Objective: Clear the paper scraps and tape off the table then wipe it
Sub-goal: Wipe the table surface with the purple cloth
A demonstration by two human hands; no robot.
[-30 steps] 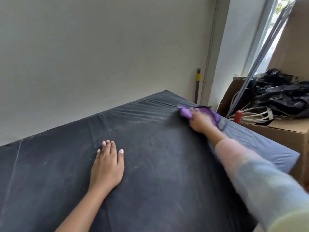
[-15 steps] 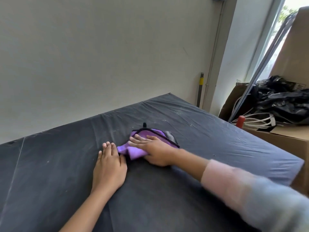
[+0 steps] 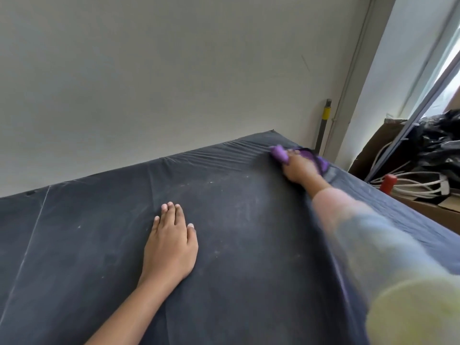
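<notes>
We saw the table (image 3: 224, 245), covered in dark wrinkled sheeting with pale dusty smears and small white specks, filling the lower frame and running back to a plain wall (image 3: 149, 70). The left hand (image 3: 171, 245) lay near the middle of the frame, palm down and flat on the sheeting, fingers straight and together pointing toward 12 o'clock, holding nothing. The right hand (image 3: 302, 168) reached far out toward 2 o'clock, close to the table's back corner, pressing down on a purple cloth (image 3: 280, 153); its fingers were blurred, so we could not tell whether they curled round the cloth or simply lay spread over it. The cloth was bunched on the sheeting, sticking out past the hand at 10 o'clock and again at 3 o'clock, where a dark edge showed. The pale sleeve (image 3: 373, 232) on that arm was blurred. Beyond the table's right edge, at 3 o'clock, sat a cardboard box (image 3: 423, 210) with white cables (image 3: 410, 185), a red cap (image 3: 388, 183) and black plastic (image 3: 438, 145). A pole (image 3: 323, 123) with a yellow band stood against the wall at 1 o'clock.
</notes>
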